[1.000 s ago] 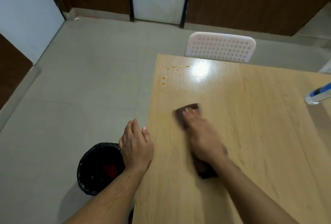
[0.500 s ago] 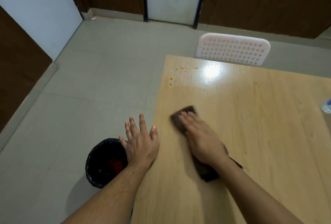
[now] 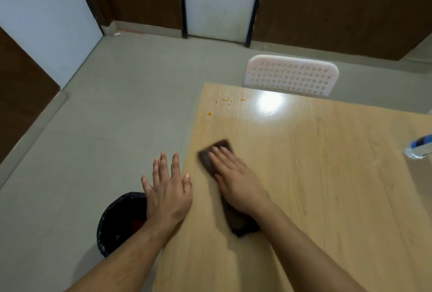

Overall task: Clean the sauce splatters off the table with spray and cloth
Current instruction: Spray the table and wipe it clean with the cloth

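Right hand (image 3: 238,184) fingers flat pressing cloth (image 3: 218,151) near table (image 3: 327,186) edge; left hand (image 3: 167,189) fingers spread.

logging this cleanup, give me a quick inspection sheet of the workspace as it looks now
surface: wooden table, orange sauce spots near the far left corner, unwiped
job's things: dark cloth flat on the table; spray bottle at the right edge, partly out of frame
clutter: nothing seen
grippers: right hand presses flat on the cloth; left hand open, fingers spread, at the table's left edge
cables: nothing seen
surroundings: black bin on the floor left of the table; white chair at the far side
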